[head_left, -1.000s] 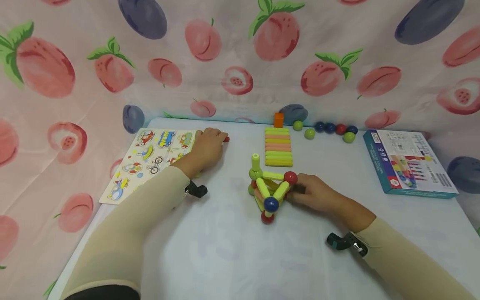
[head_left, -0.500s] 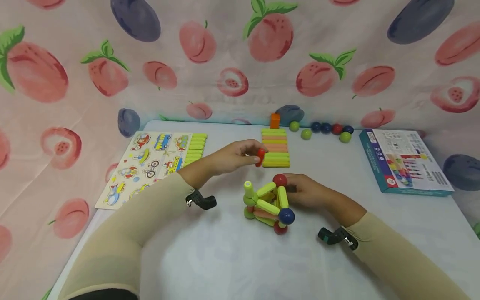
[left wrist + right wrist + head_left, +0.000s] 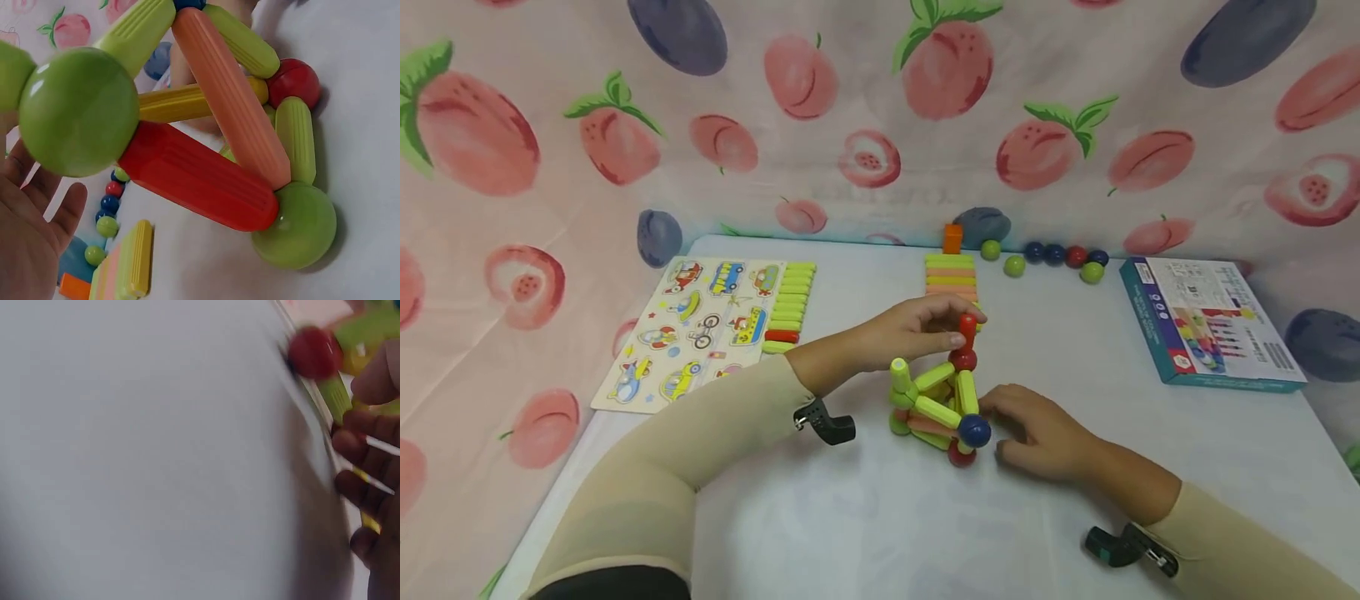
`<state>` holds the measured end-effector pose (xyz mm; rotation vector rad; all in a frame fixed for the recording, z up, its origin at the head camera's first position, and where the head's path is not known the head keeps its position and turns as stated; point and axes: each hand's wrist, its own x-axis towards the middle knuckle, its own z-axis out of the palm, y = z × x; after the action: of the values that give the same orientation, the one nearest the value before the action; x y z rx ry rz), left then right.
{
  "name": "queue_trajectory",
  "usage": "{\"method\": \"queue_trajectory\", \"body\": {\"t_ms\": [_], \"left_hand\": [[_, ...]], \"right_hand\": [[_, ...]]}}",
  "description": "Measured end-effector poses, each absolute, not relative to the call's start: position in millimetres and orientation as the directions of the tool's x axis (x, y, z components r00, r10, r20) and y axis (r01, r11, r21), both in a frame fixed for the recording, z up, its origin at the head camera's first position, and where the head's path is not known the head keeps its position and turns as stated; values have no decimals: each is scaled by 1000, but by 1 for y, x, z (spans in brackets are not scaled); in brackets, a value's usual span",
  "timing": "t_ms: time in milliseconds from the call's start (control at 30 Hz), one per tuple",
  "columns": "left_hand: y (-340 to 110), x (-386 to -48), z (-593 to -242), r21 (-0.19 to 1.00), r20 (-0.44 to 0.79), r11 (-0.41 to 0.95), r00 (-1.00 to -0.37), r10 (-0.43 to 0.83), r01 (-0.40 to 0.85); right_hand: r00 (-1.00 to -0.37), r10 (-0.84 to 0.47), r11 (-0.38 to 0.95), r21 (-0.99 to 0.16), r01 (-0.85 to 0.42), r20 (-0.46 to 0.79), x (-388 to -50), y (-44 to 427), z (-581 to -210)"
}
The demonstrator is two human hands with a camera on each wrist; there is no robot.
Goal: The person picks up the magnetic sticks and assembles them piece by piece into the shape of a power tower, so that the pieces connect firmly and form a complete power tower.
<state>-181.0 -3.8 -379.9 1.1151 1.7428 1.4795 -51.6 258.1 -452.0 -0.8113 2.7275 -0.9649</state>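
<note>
The left hand [image 3: 912, 332] pinches a red stick [image 3: 967, 330] (upright on a red ball [image 3: 963, 360]), and the right hand [image 3: 1047, 433], loosely spread, is beside the frame [image 3: 937, 412].

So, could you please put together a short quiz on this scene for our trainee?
1. Multiple choice: what does the left hand pinch?
A) a blue ball
B) a red stick
C) a green ball

2. True or false: the box lies to the right of the board.

3. Fill in the colour: just beyond the central row of sticks, as the head view shows, stands a small ___ block.

Key: 1. B; 2. true; 3. orange.
</note>
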Motion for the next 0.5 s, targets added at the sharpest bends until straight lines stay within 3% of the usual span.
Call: {"method": "queue_trajectory", "body": {"t_ms": [100, 233, 367, 500], "left_hand": [[0, -180, -380, 969, 70, 48, -460, 885, 241], [0, -178, -382, 965, 50, 73, -452, 890, 250], [-9, -178, -386, 969, 65, 64, -496, 866, 238], [-28, -173, -389, 966, 100, 57, -569, 816, 252]], "right_hand": [[-860, -508, 702, -558, -443, 44, -32, 248, -449], [-916, -401, 777, -527, -346, 10, -18, 226, -449], [-948, -317, 782, -560, -274, 20, -20, 217, -450], [-948, -317, 753, -605, -259, 11, -37, 227, -448]]}}
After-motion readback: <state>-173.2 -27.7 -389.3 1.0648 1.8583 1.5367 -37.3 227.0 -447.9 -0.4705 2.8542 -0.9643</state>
